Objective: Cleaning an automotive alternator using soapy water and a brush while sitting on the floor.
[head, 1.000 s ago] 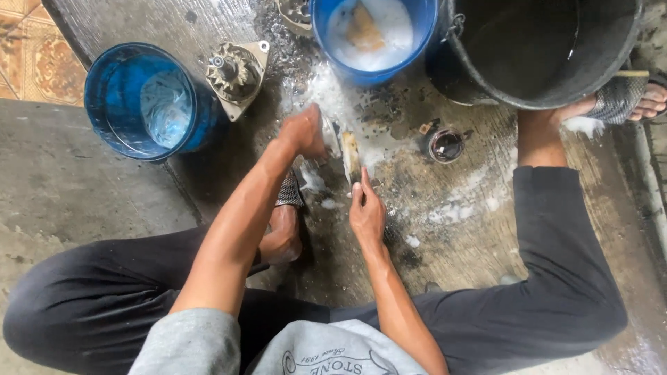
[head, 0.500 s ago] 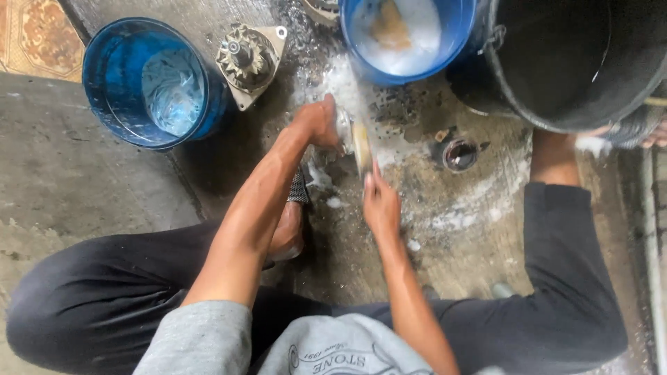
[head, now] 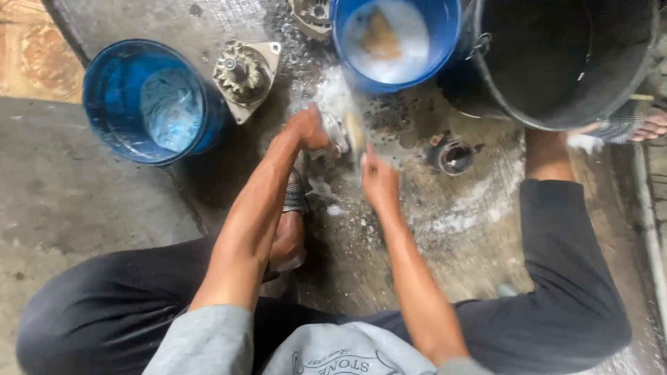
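Both hands meet at upper centre — left hand [head: 309,130] clamped on a soapy metal part [head: 338,133], right hand [head: 377,179] gripping a brush [head: 355,132] against it — best scrubbed steadily, part braced.

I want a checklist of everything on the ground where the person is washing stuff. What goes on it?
Surface: wet concrete floor, soapy foam near the hands.
Job's things: small metal part held by the left hand; brush in the right hand.
Clutter: blue tub of foamy water, blue bucket of suds, black bucket, finned metal part, small round cup-like part.
Grippers: both hands closed on their things.
Cables: nothing seen.
Surroundings: patterned tiles at far left.
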